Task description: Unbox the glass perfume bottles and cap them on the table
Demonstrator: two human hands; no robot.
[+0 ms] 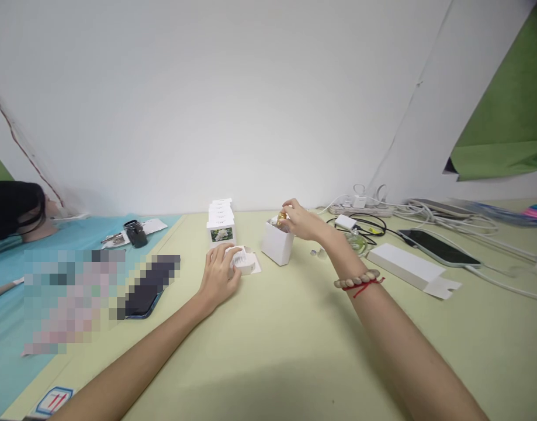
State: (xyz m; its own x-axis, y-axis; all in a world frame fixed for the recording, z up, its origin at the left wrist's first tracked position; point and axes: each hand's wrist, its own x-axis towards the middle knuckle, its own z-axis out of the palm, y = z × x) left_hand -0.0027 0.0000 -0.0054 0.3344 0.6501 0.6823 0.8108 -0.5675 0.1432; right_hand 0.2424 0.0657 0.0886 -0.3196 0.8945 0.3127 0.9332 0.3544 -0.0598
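The right hand [298,221] pinched a shiny gold object [282,218] in an open white cardboard box [277,245] (left hand [220,273] clasped a small white carton [246,267]) toward the desk's [272,333] far edge

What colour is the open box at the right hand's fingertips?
The box is white, best seen in the head view.

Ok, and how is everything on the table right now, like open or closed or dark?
Left hand: fingers on small white box
Small white box: can't tell if open
Right hand: pinching a gold item
Tall white box: open on top
Row of white boxes: one behind another
Long white box: lying flat, end flap open
Phone on the right: flat, screen dark, cable at one end
Phone on the left: flat, partly pixelated
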